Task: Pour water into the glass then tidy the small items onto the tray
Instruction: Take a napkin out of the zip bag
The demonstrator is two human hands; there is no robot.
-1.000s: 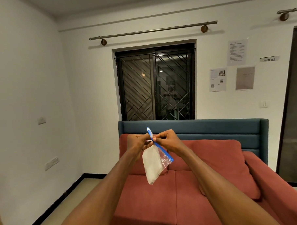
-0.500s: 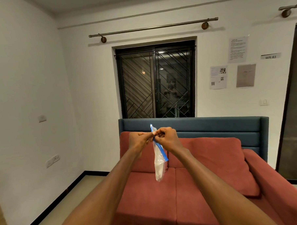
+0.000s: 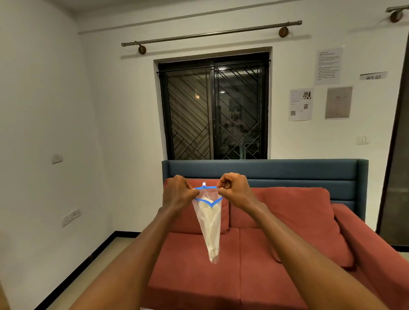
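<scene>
Both hands are raised in the air in front of the sofa (image 3: 262,257), and between them hangs a thin clear plastic zip bag (image 3: 210,227) with a blue seal strip at its mouth. The left hand (image 3: 177,193) pinches the left end of the mouth and the right hand (image 3: 235,189) pinches the right end (the fingers of each are curled tight on the film), so the mouth is pulled open. The bag narrows to a point below and holds something soft and white, which I cannot identify.
</scene>
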